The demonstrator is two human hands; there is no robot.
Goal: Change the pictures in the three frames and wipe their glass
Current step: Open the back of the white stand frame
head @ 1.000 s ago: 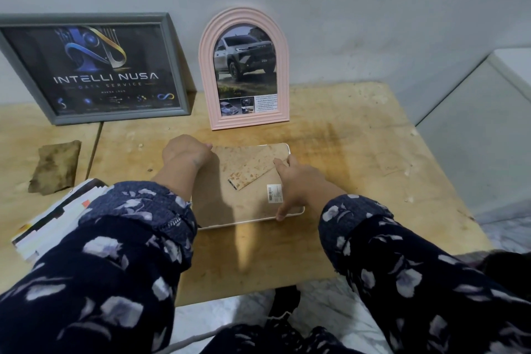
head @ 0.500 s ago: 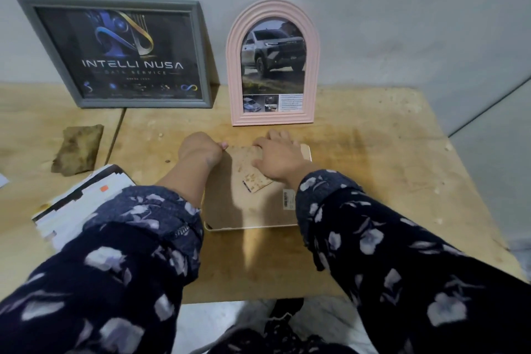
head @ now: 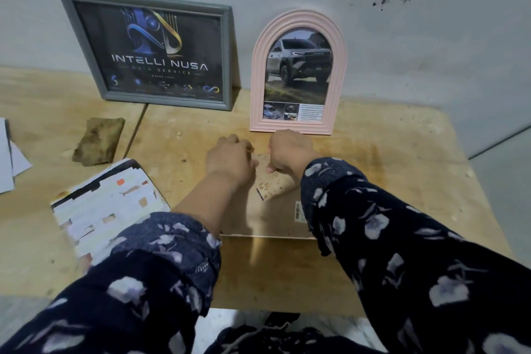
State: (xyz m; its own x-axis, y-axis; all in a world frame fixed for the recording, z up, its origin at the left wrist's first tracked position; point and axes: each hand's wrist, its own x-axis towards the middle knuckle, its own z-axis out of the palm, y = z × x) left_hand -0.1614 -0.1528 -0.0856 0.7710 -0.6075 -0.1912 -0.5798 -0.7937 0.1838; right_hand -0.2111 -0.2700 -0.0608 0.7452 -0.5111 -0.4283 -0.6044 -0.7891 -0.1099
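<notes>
Hands at the far edge of a face-down frame

Both the left hand (head: 230, 158) and right hand (head: 290, 152) curl their grip over the face-down frame (head: 275, 215) on the worktop (head: 388, 175); fingertips hidden.

A worn wooden counter (head: 388, 181) is filling the middle of the frame, lying against a pale grey wall (head: 402, 52) that is showing dark specks at the upper right. White paper sheets (head: 7, 158) are lying at the far left edge. Marbled floor (head: 224, 327) is showing at the bottom.
</notes>
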